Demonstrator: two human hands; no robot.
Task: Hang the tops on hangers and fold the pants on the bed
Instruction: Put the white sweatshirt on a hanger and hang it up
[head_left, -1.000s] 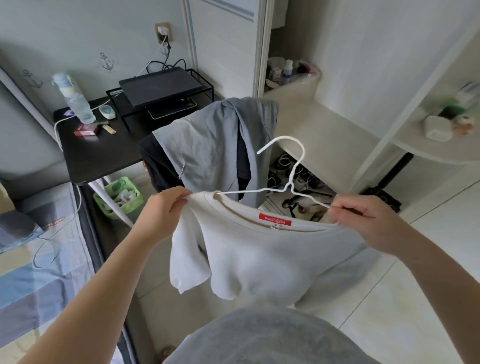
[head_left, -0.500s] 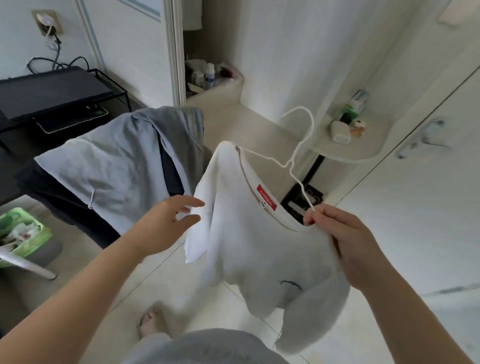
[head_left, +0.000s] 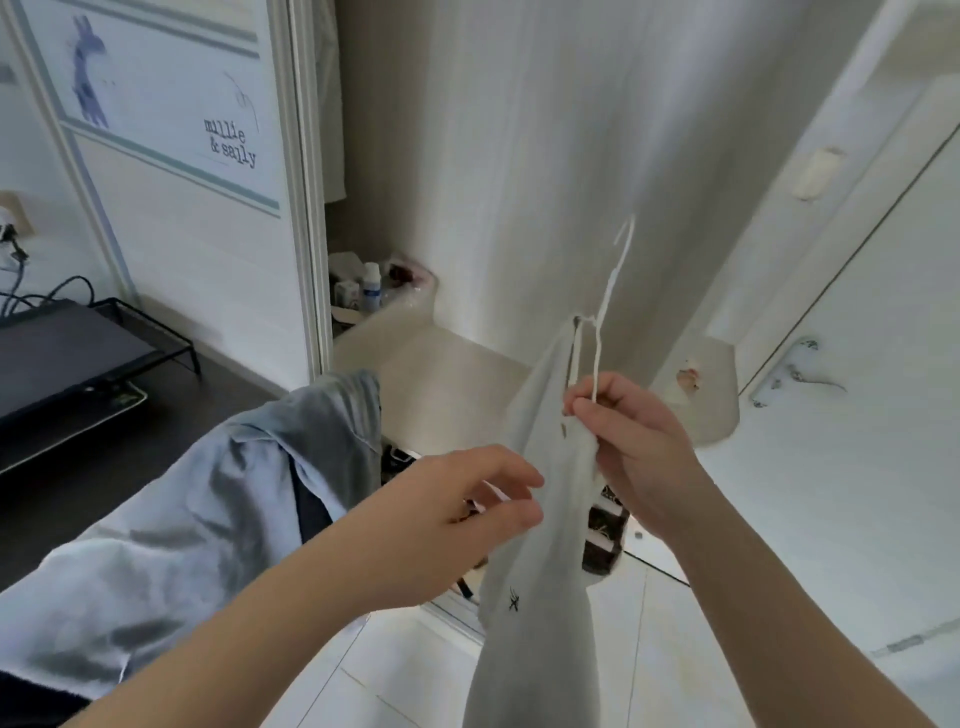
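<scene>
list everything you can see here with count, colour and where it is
white fabric top: one, white, centre, hanging on the hanger
thin white wire hanger: one, white, carrying the top, hook up
grey-blue draped garment: one, grey-blue, lower left
black wire desk rack: one, black, left, on the dark desk
small white plastic bottle: one, white, on the pale ledge
left hand: one, fingers at the top's edge, grip unclear
right hand: one, pinching the hanger wire and the top
</scene>
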